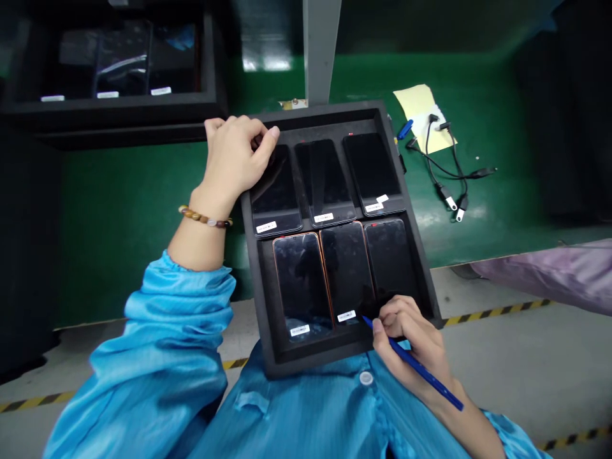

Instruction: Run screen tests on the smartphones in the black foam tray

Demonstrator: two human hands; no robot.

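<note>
A black tray (313, 364) rests against the front of my blue smock, its far part over the green table. In it several dark-screened smartphones (325, 172) lie face up in two rows, most showing a small white label near the lower edge. My left hand (238, 153) is closed over the tray's far left corner, its fingertips partly hidden. My right hand (414, 341) grips a blue pen (425, 373) near its tip, over the tray's near right part. The pen's point is beside the label (347, 316) of the middle phone in the near row. This hand covers the lower end of the near right phone (389, 258).
Another black tray (115, 115) with labelled phones stands at the far left. At the right on the green table (502, 217) lie yellow paper (414, 97), black cables (461, 175) and a blue pen cap (405, 129). A grey post (321, 51) rises behind. A person's pink sleeve (554, 274) shows at right.
</note>
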